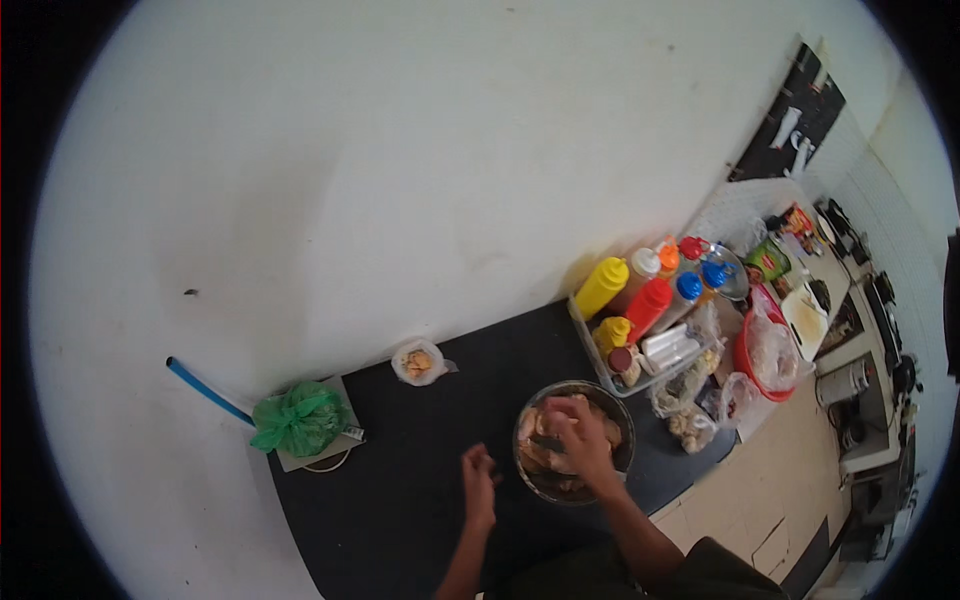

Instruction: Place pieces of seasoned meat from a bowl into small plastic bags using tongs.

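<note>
A round metal bowl (631, 442) stands on the dark tabletop before me, with several pieces of what looks like raw, seasoned chicken (535, 450) inside. My right hand (579, 431) is over the bowl with its fingers bent down toward the meat. Whether it grips a piece is hidden by the hand itself. To the left of the bowl, my left hand (478, 476) hovers over the table with loosely curled fingers apart and nothing visible in them. Part of the meat lies hidden beneath my right hand.
Near the wall sits a small plastic bag of crumbly food (417, 364). A green plastic bag (304, 420) rests at the table's left end. On the right are a clear bin (626, 390) of squeeze bottles, bagged garlic (691, 429) and a red basin (744, 360).
</note>
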Available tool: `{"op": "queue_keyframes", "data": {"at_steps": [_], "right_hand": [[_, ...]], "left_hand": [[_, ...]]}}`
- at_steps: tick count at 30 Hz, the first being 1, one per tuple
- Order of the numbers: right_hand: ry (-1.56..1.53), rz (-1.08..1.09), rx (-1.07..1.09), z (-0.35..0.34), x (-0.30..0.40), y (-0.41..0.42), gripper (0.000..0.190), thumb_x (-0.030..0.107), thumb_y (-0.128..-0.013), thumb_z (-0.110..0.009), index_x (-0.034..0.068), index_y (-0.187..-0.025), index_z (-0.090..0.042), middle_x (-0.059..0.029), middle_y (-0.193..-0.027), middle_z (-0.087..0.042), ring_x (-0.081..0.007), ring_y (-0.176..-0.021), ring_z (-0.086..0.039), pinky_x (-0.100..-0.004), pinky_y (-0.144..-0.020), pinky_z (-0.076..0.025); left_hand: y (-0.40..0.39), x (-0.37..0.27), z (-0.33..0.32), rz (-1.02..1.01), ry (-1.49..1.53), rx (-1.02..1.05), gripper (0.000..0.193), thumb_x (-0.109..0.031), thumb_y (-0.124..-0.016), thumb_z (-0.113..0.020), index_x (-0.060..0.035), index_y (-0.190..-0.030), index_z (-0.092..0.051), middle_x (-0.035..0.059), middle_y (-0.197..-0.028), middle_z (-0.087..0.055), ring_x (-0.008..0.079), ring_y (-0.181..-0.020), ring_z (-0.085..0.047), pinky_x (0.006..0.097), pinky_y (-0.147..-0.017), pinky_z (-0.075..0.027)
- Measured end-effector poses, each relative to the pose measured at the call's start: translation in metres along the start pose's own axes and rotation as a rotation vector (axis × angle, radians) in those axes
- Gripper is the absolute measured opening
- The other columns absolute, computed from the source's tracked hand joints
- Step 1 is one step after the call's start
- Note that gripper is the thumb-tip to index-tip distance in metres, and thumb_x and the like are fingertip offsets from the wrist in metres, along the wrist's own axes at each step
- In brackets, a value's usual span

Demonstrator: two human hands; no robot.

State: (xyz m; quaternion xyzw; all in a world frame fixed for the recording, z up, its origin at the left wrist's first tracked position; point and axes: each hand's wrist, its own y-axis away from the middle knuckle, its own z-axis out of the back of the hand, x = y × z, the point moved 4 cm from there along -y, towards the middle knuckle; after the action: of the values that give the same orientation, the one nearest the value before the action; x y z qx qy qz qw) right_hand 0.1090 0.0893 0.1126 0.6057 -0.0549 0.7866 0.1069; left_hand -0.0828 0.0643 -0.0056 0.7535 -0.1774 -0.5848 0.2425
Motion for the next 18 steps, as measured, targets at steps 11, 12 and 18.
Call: {"op": "queue_keyframes", "data": {"at_steps": [11, 12, 18], "right_hand": [[0.189, -0.544, -0.025, 0.125, -0.118, 0.072, 0.05, 0.044, -0.1, -0.05, -0.003, -0.108, -0.064, -0.0097, -0.086, -0.064, -0.0156, -0.082, -0.061, -0.0331, -0.071, -0.049], [0.123, -0.552, -0.007, 0.125, -0.101, 0.067, 0.05, 0.045, -0.1, -0.05, -0.003, -0.105, -0.065, -0.0078, -0.085, -0.064, -0.0143, -0.08, -0.06, -0.0326, -0.07, -0.049], [-0.172, -0.437, 0.035, 0.117, -0.109, 0.041, 0.051, 0.046, -0.1, -0.05, -0.001, -0.111, -0.065, -0.0046, -0.092, -0.064, -0.0129, -0.087, -0.058, -0.0311, -0.072, -0.048]], "left_hand": [[0.072, 0.073, -0.043, -0.115, 0.085, 0.08, 0.017, -0.014, -0.101, -0.05, -0.0035, -0.11, -0.041, 0.0076, -0.104, -0.047, 0.0153, -0.09, -0.059, 0.0316, -0.074, -0.059], [0.071, 0.071, -0.042, -0.143, 0.079, 0.057, 0.016, -0.013, -0.101, -0.051, -0.0037, -0.109, -0.041, 0.007, -0.102, -0.046, 0.0149, -0.088, -0.058, 0.0312, -0.074, -0.059], [0.062, 0.064, -0.056, -0.236, 0.055, -0.044, 0.01, -0.011, -0.102, -0.047, -0.0053, -0.105, -0.039, 0.0061, -0.101, -0.044, 0.0154, -0.085, -0.055, 0.033, -0.077, -0.058]]}}
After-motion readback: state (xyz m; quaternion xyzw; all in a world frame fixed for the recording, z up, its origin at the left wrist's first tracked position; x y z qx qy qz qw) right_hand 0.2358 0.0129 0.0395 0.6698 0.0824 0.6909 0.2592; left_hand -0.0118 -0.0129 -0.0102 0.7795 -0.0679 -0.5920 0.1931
